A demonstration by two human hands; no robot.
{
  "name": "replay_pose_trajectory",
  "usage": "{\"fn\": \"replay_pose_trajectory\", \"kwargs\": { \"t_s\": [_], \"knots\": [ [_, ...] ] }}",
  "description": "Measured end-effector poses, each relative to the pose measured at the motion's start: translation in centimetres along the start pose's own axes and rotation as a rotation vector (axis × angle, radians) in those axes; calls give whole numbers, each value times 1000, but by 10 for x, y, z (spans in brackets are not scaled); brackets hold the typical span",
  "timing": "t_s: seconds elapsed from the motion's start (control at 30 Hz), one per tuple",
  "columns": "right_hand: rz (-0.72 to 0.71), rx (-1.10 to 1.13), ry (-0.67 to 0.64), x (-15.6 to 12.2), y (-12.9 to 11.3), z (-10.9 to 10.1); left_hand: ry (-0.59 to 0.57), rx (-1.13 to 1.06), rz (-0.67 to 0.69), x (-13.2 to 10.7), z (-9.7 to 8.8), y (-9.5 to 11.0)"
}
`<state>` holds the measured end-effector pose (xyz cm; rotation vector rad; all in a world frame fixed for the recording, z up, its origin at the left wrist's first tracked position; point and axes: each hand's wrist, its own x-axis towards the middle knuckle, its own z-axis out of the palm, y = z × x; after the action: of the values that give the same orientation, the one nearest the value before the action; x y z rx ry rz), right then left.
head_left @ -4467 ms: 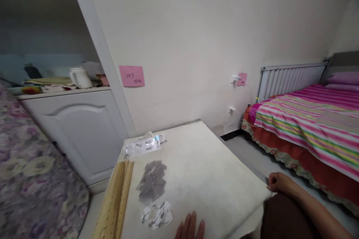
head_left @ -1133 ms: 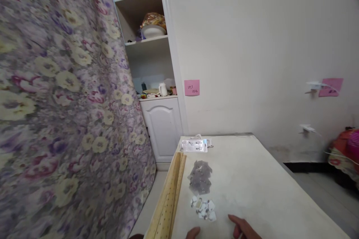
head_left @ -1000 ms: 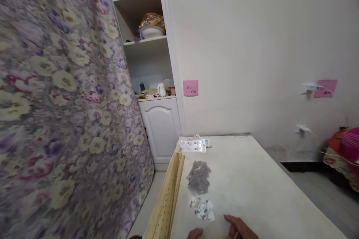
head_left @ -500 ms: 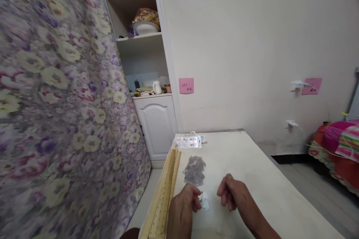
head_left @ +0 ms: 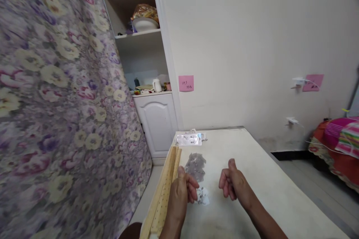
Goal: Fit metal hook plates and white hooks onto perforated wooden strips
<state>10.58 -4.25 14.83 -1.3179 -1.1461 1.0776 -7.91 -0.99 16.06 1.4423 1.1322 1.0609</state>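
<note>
My left hand [head_left: 181,193] hovers over a white table [head_left: 260,183] with its fingers curled into a pinch, right beside a small heap of white tags [head_left: 202,195]. What the fingers hold, if anything, is hidden. My right hand [head_left: 233,184] is a short way to the right, fingers curled in and thumb up, its contents also hidden. Just beyond both hands lies a pile of small grey packets [head_left: 195,165]. A clear blister pack [head_left: 188,140] rests at the table's far left corner.
Two long wooden strips [head_left: 166,188] lie along the table's left edge. A flowered cloth [head_left: 56,119] hangs at the left. Behind stand a white cupboard [head_left: 157,119] with shelves, a wall with a pink note [head_left: 186,83], and a striped bed [head_left: 340,138] at the right.
Both hands have come up from the near edge onto the table by the white tags. The left hand pinched at the tags, then lifted slightly. My view swung left from the bed.
</note>
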Motion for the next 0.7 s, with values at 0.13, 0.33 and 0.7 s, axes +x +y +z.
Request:
{"fn": "replay_pose_trajectory", "kwargs": {
  "t_s": [0.13, 0.33, 0.7],
  "knots": [
    [-9, 6, 10, 1, -2, -1, 2, 2, -4, 4, 0, -2],
    [-12, 22, 17, 6, 1, 1, 13, 12, -19, 7, 0, -4],
    [18, 33, 10, 12, 6, 2, -3, 21, -28, 15, -1, -14]
  ]
}}
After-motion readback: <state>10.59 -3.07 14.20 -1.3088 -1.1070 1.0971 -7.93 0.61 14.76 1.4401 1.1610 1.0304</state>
